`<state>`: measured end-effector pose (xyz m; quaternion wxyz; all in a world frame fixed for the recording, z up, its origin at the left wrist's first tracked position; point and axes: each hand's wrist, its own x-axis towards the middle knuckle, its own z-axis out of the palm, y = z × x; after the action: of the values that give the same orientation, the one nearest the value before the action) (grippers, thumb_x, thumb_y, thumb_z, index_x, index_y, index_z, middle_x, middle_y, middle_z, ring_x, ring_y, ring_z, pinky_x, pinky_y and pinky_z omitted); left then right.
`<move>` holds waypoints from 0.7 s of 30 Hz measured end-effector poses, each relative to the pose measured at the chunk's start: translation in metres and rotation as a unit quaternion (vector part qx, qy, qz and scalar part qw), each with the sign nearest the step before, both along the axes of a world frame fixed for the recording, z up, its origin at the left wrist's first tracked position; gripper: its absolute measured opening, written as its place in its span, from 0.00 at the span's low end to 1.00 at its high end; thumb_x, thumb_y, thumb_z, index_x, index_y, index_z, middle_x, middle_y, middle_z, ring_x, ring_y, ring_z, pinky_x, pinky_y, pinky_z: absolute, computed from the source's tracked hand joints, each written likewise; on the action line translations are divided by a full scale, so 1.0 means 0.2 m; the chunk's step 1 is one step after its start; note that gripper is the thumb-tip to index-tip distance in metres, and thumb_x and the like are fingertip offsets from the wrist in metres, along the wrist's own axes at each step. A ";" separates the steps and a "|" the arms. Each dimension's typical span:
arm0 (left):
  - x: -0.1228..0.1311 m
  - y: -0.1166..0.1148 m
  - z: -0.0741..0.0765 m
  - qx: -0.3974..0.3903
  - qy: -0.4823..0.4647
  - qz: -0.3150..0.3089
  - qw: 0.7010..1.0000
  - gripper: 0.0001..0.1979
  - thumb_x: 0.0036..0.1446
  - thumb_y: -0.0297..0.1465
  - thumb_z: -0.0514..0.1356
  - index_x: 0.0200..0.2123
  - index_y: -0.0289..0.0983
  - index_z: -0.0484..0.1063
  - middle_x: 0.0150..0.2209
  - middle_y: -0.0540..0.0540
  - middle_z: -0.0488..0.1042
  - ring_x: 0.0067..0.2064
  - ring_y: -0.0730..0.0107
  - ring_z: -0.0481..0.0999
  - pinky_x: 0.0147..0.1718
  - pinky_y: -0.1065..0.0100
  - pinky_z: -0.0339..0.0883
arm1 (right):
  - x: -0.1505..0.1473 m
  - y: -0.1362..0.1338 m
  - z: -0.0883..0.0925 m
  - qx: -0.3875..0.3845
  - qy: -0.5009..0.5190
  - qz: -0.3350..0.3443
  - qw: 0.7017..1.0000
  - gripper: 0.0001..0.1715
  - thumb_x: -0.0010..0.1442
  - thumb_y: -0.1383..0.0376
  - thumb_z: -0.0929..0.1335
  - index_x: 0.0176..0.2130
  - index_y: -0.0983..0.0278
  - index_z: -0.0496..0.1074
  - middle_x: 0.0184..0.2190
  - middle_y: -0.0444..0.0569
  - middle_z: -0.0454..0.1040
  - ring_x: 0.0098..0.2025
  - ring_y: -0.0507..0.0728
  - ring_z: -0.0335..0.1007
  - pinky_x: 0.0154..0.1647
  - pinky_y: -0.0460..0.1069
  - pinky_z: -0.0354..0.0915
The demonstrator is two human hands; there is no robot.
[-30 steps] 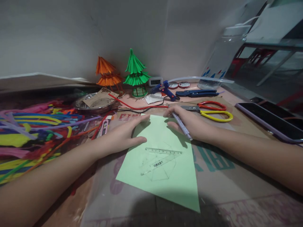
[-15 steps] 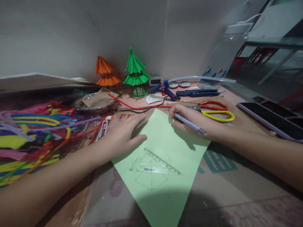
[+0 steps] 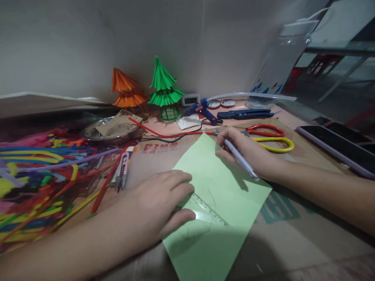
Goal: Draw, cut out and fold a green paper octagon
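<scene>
A light green paper sheet (image 3: 222, 183) lies turned like a diamond on the brown cardboard. A clear plastic set square (image 3: 205, 210) rests on it over faint pencil lines. My left hand (image 3: 159, 203) lies on the sheet's left edge, fingers curled loosely, its thumb touching the set square. My right hand (image 3: 249, 154) is closed around a white pen (image 3: 240, 159) and rests on the sheet's far corner.
A heap of coloured pipe cleaners (image 3: 38, 171) fills the left. A metal bowl (image 3: 111, 130), orange (image 3: 125, 91) and green (image 3: 164, 88) paper trees, a blue glue gun (image 3: 203, 109), red and yellow scissors (image 3: 269, 138) and a phone (image 3: 336, 150) lie beyond and right.
The green sheet has been rotated further clockwise. My left hand slid back toward me onto the set square. My right hand stayed at the sheet's far corner with the pen.
</scene>
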<state>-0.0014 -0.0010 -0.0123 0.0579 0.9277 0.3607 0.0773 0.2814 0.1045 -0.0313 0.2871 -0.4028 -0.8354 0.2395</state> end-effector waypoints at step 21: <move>0.06 -0.01 -0.03 0.116 -0.035 -0.015 0.993 0.18 0.75 0.36 0.51 0.54 0.36 0.77 0.57 0.42 0.80 0.52 0.52 0.80 0.49 0.51 0.79 | -0.03 -0.05 0.03 -0.051 -0.002 -0.034 0.998 0.13 0.56 0.67 0.66 0.42 0.57 0.61 0.22 0.35 0.60 0.22 0.52 0.57 0.22 0.46 0.54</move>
<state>0.0099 -0.0032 -0.0185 -0.0368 0.9302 0.3331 0.1498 0.2754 0.0952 -0.0251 0.2728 -0.4458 -0.8083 0.2711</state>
